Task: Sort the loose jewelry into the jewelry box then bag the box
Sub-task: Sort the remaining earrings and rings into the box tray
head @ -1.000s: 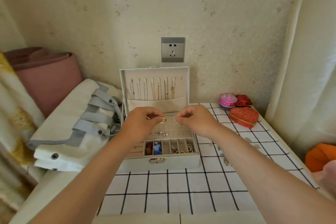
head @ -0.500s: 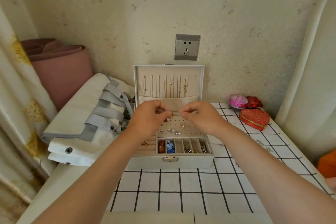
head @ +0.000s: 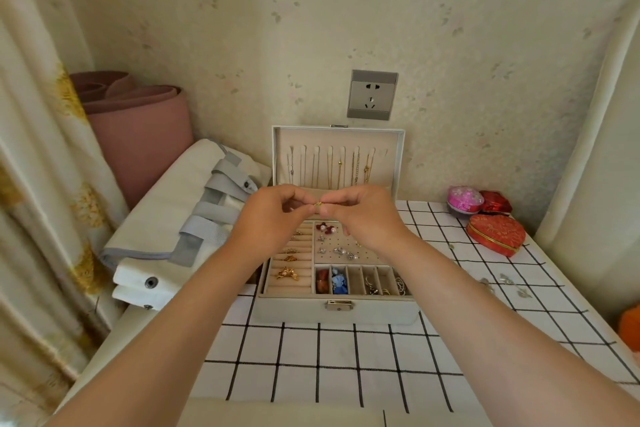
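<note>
An open cream jewelry box (head: pixel 374 313) stands on the checked tablecloth, its lid upright against the wall with necklaces hanging inside. Rings, ear studs and small pieces fill its tray. Above the tray, my left hand (head: pixel 273 218) and my right hand (head: pixel 363 215) meet fingertip to fingertip, both pinching one small gold earring (head: pixel 318 204). A few loose silver pieces (head: pixel 505 282) lie on the cloth to the right of the box. A folded white bag with grey straps (head: pixel 173 218) rests to the left of the box.
A red heart-shaped box (head: pixel 495 234), a pink round box (head: pixel 464 199) and a small red box (head: pixel 495 202) sit at the back right. A rolled pink mat (head: pixel 142 128) stands at the back left by a curtain. An orange object (head: pixel 630 324) shows at the right edge.
The camera has shifted, so the box appears further right and lower. My hands have come closer together and risen slightly, still pinching the small gold piece between them.
</note>
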The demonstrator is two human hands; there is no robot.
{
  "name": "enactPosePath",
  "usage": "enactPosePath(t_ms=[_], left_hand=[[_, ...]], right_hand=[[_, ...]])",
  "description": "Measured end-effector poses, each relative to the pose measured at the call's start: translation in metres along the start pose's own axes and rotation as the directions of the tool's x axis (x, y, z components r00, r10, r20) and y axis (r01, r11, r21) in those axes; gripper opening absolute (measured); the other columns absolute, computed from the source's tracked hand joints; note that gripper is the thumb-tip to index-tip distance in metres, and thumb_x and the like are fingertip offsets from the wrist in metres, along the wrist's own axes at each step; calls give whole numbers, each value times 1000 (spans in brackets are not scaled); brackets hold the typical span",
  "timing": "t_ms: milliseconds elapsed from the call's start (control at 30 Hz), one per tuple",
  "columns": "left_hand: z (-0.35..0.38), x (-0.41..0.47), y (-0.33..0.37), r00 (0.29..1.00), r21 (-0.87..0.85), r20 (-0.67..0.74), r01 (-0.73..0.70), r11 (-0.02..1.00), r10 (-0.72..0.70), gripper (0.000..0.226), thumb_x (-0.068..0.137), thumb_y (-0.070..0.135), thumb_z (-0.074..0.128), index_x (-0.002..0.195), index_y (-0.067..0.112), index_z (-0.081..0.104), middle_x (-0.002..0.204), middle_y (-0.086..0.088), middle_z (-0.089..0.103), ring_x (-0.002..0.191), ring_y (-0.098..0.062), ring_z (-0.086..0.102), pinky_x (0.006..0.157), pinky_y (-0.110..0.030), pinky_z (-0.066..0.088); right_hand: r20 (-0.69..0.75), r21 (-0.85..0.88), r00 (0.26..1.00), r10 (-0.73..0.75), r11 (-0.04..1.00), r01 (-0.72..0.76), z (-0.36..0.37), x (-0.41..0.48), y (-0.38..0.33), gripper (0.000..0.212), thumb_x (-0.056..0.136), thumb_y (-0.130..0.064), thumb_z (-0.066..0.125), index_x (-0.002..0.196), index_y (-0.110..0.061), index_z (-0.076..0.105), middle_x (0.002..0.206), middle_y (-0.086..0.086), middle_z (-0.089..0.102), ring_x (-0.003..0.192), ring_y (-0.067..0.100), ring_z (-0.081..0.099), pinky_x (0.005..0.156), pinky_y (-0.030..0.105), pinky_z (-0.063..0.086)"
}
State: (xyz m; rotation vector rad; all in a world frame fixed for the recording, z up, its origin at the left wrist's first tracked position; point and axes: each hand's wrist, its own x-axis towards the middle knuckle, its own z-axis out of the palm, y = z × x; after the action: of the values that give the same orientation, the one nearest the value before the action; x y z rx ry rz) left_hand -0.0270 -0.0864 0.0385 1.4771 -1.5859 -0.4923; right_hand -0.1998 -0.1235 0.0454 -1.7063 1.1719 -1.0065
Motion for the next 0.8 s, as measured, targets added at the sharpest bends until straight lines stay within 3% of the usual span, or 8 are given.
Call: enactPosePath(t_ms=[67, 200, 333, 467, 600, 733, 800], left_hand=[[-10, -4, -8, 1000, 161, 15, -27, 987, 25, 8, 88, 28, 71, 90, 36, 70, 84, 19, 68, 81, -2, 62, 77, -26, 52], [-26, -13, -29, 997, 368, 49, -69, 927, 55, 14, 89, 33, 68, 103, 35, 67, 91, 21, 59, 86, -3, 56, 80, -30, 53], [-29, -24, -43, 984, 406, 165, -129, 905, 66, 24, 87, 36, 70, 111, 31, 66, 97, 15, 51, 91, -4, 50, 86, -29, 49], [-27, -33, -49, 973, 402, 227, -127, 907, 36, 39, 89, 37, 69, 125, 27, 59, 108, 11, 46, 93, -5, 47, 79, -22, 40], [-29, -34, -49, 973, 372, 227, -128, 920, 43, 52, 90, 36, 67, 138, 25, 49, 114, 11, 41, 96, -4, 44, 79, -19, 36], [-29, -32, -49, 980, 294, 199, -52, 954, -8, 68, 91, 32, 67, 148, 25, 31, 131, 5, 40, 107, -7, 44, 89, -21, 39], [-27, -30, -48, 975, 270, 220, -37, 962, -25, 66, 90, 28, 67, 146, 25, 32, 130, 4, 42, 112, -9, 46, 94, -23, 39]], right_hand=[[-5, -151, 999, -48, 987, 47, 9, 1, 2, 17, 85, -19, 79, 102, -21, 77, 89, -12, 73, 72, -7, 66, 69, 12, 51], [32, -380, 993, -112, 918, 116, 22, 3, 8, 20, 88, -24, 75, 107, -26, 76, 102, -9, 75, 92, 2, 68, 90, 30, 55], [100, -487, 988, -119, 860, 153, 36, 5, 13, 24, 89, -28, 74, 113, -28, 74, 108, -8, 75, 97, 3, 67, 91, 26, 52], [162, -600, 977, -140, 772, 210, 48, 6, 16, 22, 88, -28, 74, 111, -28, 74, 106, -8, 75, 88, -1, 63, 76, 14, 44], [147, -649, 967, -208, 717, 253, 56, 9, 18, 19, 90, -26, 72, 108, -26, 75, 105, -8, 75, 92, 4, 67, 77, 17, 45], [46, -645, 961, -271, 727, 236, 54, 20, 16, 19, 90, -22, 72, 109, -25, 75, 105, -9, 75, 97, 5, 67, 84, 23, 51], [47, -651, 960, -278, 720, 240, 53, 25, 18, 20, 89, -20, 72, 108, -24, 76, 104, -8, 75, 96, 6, 68, 88, 28, 54]])
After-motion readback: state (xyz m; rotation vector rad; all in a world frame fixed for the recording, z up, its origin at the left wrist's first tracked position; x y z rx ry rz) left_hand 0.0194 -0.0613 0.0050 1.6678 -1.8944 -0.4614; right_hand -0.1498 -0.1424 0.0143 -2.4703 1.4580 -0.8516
